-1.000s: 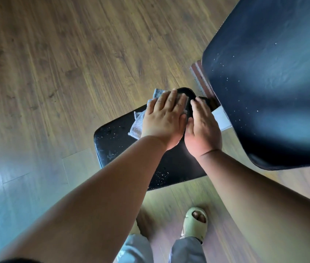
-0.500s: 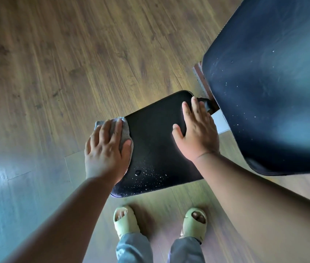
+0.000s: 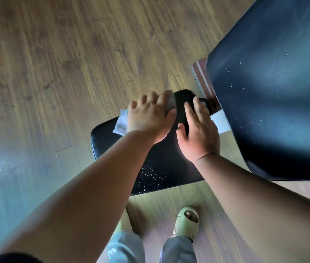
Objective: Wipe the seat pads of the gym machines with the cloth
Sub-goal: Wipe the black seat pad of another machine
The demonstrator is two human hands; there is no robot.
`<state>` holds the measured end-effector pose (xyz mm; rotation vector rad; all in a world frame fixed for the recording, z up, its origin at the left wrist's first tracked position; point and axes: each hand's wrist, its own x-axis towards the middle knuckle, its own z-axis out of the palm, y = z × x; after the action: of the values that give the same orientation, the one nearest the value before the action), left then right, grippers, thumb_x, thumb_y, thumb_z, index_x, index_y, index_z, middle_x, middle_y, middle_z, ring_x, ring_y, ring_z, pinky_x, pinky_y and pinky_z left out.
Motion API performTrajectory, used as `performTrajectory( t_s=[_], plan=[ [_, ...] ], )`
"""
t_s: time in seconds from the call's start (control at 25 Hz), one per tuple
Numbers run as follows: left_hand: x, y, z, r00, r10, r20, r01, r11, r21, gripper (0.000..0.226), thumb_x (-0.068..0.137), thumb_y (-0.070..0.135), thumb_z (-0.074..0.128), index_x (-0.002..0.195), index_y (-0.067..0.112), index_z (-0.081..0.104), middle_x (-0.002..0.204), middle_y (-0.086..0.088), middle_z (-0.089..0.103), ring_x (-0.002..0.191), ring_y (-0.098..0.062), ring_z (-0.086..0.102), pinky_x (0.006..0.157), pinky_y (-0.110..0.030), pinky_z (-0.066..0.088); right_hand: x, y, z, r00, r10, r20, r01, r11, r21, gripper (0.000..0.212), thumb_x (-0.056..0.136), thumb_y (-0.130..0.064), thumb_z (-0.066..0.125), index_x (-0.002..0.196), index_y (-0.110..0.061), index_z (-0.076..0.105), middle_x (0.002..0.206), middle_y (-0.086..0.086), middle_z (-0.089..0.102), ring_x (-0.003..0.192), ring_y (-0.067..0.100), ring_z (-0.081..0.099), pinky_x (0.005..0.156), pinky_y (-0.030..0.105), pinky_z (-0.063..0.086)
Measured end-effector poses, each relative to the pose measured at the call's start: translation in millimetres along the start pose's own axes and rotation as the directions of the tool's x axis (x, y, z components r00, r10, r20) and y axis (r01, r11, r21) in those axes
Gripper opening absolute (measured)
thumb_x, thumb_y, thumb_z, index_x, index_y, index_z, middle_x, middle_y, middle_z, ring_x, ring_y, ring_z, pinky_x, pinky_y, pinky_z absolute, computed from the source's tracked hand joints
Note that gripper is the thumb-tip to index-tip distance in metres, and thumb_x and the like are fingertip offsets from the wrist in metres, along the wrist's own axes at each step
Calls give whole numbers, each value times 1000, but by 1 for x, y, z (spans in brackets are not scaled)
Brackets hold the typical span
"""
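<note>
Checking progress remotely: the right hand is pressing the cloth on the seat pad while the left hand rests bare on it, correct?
Not quite: the hands are swapped. In the head view the left hand presses the cloth on the seat pad, while the right hand rests bare on it.

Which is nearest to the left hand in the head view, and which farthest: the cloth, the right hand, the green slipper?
1. Cloth: under the left hand, touching it.
2. Right hand: just beside it on the seat pad.
3. Green slipper: on the floor below.

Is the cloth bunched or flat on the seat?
Flat: the left hand presses the cloth against the seat with straight fingers.
</note>
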<state>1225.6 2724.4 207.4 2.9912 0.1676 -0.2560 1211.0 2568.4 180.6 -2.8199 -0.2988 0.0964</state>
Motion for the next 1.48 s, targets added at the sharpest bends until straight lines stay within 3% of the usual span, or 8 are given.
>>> performTrajectory(
  t_s=[0.2, 0.4, 0.52, 0.72, 0.88, 1.12, 1.28, 1.48],
  plan=[
    [-64, -92, -9, 959, -281, -45, 279, 959, -39, 43, 92, 61, 40, 120, 32, 54, 114, -5, 59, 109, -35, 55, 88, -43, 43, -1, -2, -1, 1000, 7, -6, -8, 1000, -8, 66, 91, -41, 35, 153, -16, 37, 165, 9, 23, 151, 29, 23, 109, 47, 39],
    [-66, -107, -8, 863, -505, 20, 501, 849, -167, 45, 95, 55, 36, 114, 20, 58, 115, -14, 58, 109, -41, 53, 85, -45, 45, -1, -3, 1, 1000, 18, -6, -18, 1000, -24, 66, 93, -40, 37, 154, -16, 35, 166, 9, 21, 152, 27, 20, 111, 46, 37],
    [-34, -73, -9, 912, -409, 13, 410, 911, -53, 52, 95, 55, 25, 117, 21, 58, 118, -11, 60, 110, -37, 53, 89, -45, 41, -1, -2, 1, 1000, 16, -8, -16, 1000, -25, 66, 93, -41, 36, 154, -16, 35, 166, 9, 21, 152, 28, 21, 110, 47, 38],
    [-21, -7, 0, 1000, 2, -12, -1, 1000, 11, 64, 93, 62, 30, 148, 30, 31, 134, -2, 51, 120, -31, 46, 99, -47, 32, 0, 1, 1, 1000, -15, -27, 14, 1000, -6, 67, 91, -42, 33, 153, -15, 37, 165, 9, 23, 150, 28, 24, 110, 48, 39],
    [-64, -80, 5, 971, -199, -134, 198, 980, -18, 59, 90, 64, 41, 141, 35, 43, 125, -2, 56, 115, -33, 50, 94, -45, 41, -1, 1, 3, 1000, -13, -27, 12, 1000, -11, 66, 91, -40, 35, 153, -16, 37, 166, 7, 22, 151, 27, 23, 112, 48, 37],
    [-91, -87, 10, 880, -474, -34, 451, 856, -250, 61, 93, 57, 43, 148, 32, 35, 138, -6, 44, 123, -37, 38, 100, -51, 39, 0, 0, 3, 1000, -5, -26, 5, 1000, 2, 66, 92, -41, 36, 153, -16, 36, 166, 8, 21, 151, 28, 22, 112, 50, 38],
    [-76, -53, 14, 963, -245, -108, 245, 969, -10, 68, 91, 59, 37, 151, 28, 32, 151, -7, 40, 137, -34, 34, 111, -51, 26, 0, 0, 4, 999, 3, -42, -2, 1000, 19, 66, 92, -40, 37, 153, -16, 36, 165, 7, 22, 150, 28, 24, 111, 49, 39],
    [-78, -15, 19, 988, 156, 18, -156, 988, 0, 69, 96, 60, 28, 158, 30, 15, 167, 3, 9, 153, -23, 8, 122, -46, 5, 0, 1, 4, 997, -2, -73, 4, 1000, 22, 63, 92, -39, 40, 152, -17, 39, 165, 6, 25, 149, 26, 27, 110, 48, 41]
  ],
)
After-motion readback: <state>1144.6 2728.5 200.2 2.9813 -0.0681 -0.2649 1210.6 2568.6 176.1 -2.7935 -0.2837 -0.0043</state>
